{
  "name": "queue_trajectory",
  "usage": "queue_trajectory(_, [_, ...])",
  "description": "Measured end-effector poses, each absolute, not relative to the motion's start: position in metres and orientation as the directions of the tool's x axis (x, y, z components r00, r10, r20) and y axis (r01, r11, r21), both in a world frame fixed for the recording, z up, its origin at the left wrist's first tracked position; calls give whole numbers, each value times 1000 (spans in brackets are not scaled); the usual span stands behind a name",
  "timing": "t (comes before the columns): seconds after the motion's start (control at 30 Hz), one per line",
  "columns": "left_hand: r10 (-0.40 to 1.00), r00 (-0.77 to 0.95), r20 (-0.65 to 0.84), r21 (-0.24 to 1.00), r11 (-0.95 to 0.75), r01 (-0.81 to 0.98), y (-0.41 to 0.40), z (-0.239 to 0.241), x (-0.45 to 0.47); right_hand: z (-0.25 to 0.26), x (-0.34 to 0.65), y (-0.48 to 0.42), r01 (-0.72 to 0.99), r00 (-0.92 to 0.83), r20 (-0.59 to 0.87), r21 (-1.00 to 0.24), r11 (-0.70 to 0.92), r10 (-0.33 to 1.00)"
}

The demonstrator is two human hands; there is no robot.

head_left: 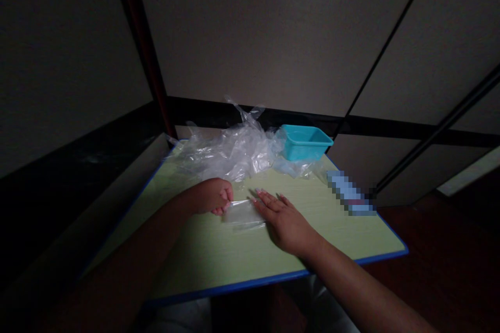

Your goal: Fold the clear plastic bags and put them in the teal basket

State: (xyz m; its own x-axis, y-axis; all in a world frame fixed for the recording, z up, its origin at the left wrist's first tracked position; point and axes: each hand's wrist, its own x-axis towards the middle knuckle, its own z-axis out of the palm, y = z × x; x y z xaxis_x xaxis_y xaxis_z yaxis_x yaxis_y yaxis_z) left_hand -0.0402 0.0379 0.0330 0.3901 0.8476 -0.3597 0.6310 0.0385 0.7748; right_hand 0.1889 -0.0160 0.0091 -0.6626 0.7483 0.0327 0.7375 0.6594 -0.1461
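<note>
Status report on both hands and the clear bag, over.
Left hand pinching small clear bag at one end. Right hand flat on the other end. Plastic pile, teal tub behind.

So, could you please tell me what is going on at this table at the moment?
A person is handling a small clear plastic piece that lies flat on a pale green table. The left hand is curled and pinches its left edge, while the right hand rests open and flat on its right end. Behind the hands lies a crumpled heap of clear plastic, with a teal tub beside it at the far edge.
</note>
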Motion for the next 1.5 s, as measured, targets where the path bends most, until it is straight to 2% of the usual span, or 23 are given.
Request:
queue_trajectory(0.1, [842,405,-357,783,33,621,36,35,-42,10,188,-15,689,-718,10,-125,714,696])
queue_trajectory(0.6, [832,459,-312,761,-71,645,33,34,-43,15,184,-17,636,-771,-28,-74,768,636])
queue_trajectory(0.8, [846,452,-284,733,-112,670,33,31,-42,14,185,-17,678,-732,0,-96,729,681])
queue_trajectory(1.23, [793,480,-374,686,-111,719,28,38,-41,6,186,-16,673,-737,39,-34,738,674])
queue_trajectory(1.5, [782,442,-439,583,-126,802,26,39,-41,7,186,-18,702,-701,134,-44,711,701])
